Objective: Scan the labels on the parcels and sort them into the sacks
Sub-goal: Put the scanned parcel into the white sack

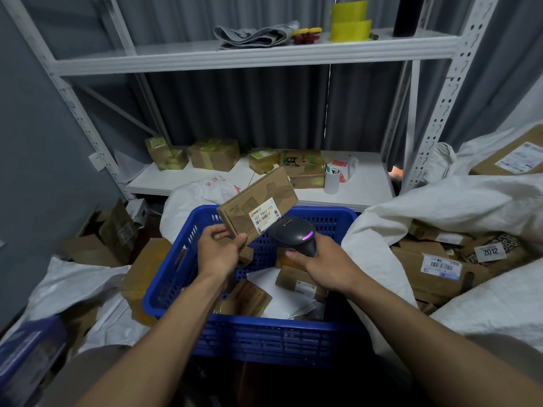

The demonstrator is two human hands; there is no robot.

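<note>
My left hand (219, 250) holds a flat brown cardboard parcel (258, 205) by its lower corner, tilted, with its white barcode label (264, 217) facing me. My right hand (321, 267) grips a black handheld scanner (293, 234) with a purple light, its head just below and right of the label. Both are above a blue plastic basket (252, 333) that holds several more brown parcels (299, 284) and white envelopes. An open white sack (440, 207) at the right holds several labelled boxes (437, 267). Another white sack (73, 286) lies at the left.
A white metal shelf rack (252, 58) stands behind the basket. Its lower shelf carries several taped boxes (214, 154) and a white cup (332, 180); its upper shelf has yellow tape rolls (349, 22) and folded grey bags. Loose cartons (111, 236) lie at the left.
</note>
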